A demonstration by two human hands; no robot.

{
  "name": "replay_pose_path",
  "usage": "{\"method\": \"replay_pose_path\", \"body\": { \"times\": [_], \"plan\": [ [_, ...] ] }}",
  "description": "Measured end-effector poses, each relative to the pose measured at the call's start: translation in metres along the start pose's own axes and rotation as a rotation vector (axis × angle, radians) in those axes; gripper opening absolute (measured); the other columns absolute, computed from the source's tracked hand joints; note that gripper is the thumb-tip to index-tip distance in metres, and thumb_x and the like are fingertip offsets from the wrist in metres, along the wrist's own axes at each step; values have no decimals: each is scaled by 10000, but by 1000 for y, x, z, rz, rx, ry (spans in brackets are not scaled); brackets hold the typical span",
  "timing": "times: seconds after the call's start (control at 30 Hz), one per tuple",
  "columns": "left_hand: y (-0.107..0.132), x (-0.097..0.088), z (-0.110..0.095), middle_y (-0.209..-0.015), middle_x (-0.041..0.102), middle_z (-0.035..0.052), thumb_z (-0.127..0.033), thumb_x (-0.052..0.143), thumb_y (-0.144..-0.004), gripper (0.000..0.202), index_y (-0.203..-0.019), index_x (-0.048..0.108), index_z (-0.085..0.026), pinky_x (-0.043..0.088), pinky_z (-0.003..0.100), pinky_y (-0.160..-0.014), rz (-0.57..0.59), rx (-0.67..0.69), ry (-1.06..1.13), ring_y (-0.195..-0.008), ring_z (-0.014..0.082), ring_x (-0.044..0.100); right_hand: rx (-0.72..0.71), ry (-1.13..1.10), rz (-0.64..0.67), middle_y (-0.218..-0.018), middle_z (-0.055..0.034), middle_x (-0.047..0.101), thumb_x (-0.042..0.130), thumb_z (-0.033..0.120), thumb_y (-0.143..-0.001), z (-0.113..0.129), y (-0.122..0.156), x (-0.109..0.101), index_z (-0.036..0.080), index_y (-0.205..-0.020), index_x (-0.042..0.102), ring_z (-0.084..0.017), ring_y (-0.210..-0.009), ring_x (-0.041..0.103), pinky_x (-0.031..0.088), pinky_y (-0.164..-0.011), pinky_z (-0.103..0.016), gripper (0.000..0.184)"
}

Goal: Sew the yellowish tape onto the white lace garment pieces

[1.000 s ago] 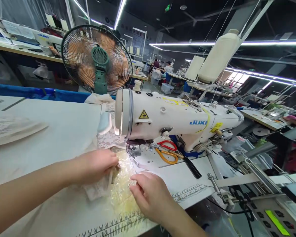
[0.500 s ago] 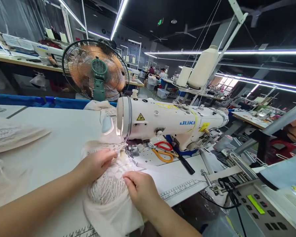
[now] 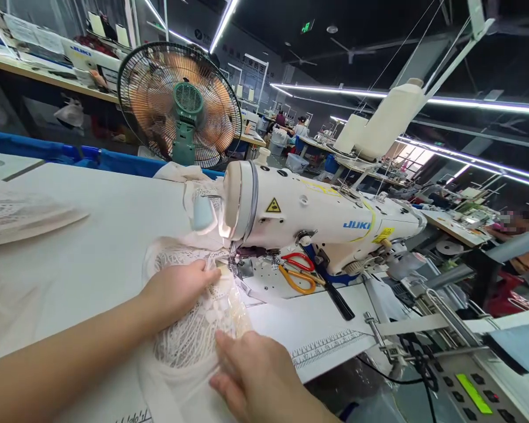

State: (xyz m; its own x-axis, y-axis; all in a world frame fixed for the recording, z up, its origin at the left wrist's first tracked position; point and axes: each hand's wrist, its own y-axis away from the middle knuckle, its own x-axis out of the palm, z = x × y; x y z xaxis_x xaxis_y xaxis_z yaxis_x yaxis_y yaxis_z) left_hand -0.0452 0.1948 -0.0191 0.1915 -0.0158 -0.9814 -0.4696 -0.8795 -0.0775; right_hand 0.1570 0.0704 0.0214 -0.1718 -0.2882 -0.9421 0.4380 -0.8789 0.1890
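Cream lace fabric (image 3: 183, 343) lies on the white sewing table, its far end at the needle area of a JUKI sewing machine (image 3: 264, 205). My left hand (image 3: 176, 294) rests on the lace, thumb and fingers closed on it just left of the presser foot (image 3: 233, 261). Nearer to me, my right hand (image 3: 260, 370) is closed on the right edge of the fabric. A clear shiny strip (image 3: 238, 308) runs along that edge between my right hand and the foot. The fingertips of the left hand are partly hidden.
Scissors with red and orange handles (image 3: 297, 279) and a black-handled tool (image 3: 339, 302) lie on the machine bed. More cream lace (image 3: 26, 214) is at the left. A large fan (image 3: 180, 106) stands behind the table. Thread cones (image 3: 390, 120) and a control box (image 3: 471, 388) are at the right.
My right hand has moved toward me and its fingers have shifted along the fabric edge. The left hand has moved slightly right. The camera view has turned a little.
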Motion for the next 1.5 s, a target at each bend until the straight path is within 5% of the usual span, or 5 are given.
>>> {"method": "replay_pose_path", "body": {
  "times": [0.13,0.27,0.57,0.83,1.5],
  "plan": [
    [1,-16,-8,-860,628,65,-84,458,-753,692,-1384,644,-297,209,319,-527,3,17,-138,-627,214,540,-2,36,13,-960,-107,726,609,216,-894,6,-6,8,194,-1059,743,-258,-855,701,342,-573,-310,215],
    [8,-29,-13,-1023,648,103,-78,368,-856,655,-1395,641,-329,225,330,-543,-63,221,-273,-681,221,578,31,99,-59,-898,-107,699,603,157,-874,-1,-13,7,170,-920,722,-242,-804,674,325,-574,-304,129],
    [-3,-10,-5,-832,625,80,-188,533,-767,592,-1327,695,-291,258,321,-491,156,110,-220,-543,228,538,-140,162,-269,-815,-92,676,610,122,-823,-22,-5,30,124,-1170,686,-222,-680,618,304,-534,-307,356],
    [-13,-13,-5,-778,593,69,-232,497,-782,508,-1230,733,-267,219,326,-464,163,88,-176,-542,224,534,-37,165,-114,-873,-120,687,557,107,-855,-18,-15,7,127,-1175,697,-253,-746,640,377,-564,-319,350],
    [-35,-52,-11,-926,705,114,-120,434,-900,556,-1359,692,-299,311,315,-521,264,85,-168,-749,278,679,21,117,-84,-905,-129,681,550,107,-831,-21,-34,-8,130,-1164,690,-272,-789,628,466,-612,-334,362]
  ]
}}
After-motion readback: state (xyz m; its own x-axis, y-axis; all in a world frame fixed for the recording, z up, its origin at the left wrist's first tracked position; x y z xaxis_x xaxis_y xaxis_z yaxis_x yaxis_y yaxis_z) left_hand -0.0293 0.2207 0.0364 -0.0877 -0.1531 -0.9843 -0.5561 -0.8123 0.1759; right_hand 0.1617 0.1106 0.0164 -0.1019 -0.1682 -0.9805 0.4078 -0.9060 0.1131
